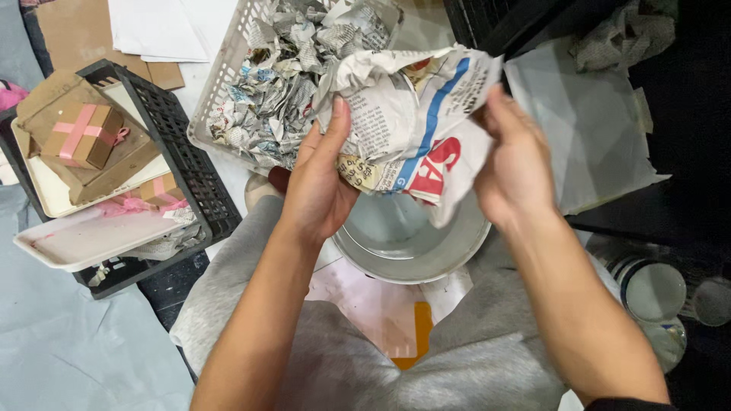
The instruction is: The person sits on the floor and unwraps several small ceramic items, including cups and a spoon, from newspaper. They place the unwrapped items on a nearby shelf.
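Observation:
Both of my hands hold a crumpled sheet of newspaper [415, 122] with blue and red print. My left hand [318, 183] grips its left side, thumb pressed onto the paper. My right hand [512, 164] grips its right edge. The sheet hangs over a round white bowl [411, 255] that rests between my knees in grey trousers. Just beyond the sheet stands a white plastic basket [221, 76] filled with several crumpled newspaper balls [282, 68].
At the left a black crate [190, 164] holds white trays, a small brown gift box with a pink ribbon [82, 135] and cardboard. White tissue sheets [594, 129] lie at the right on a dark surface. Glass jar lids [655, 293] sit at the lower right.

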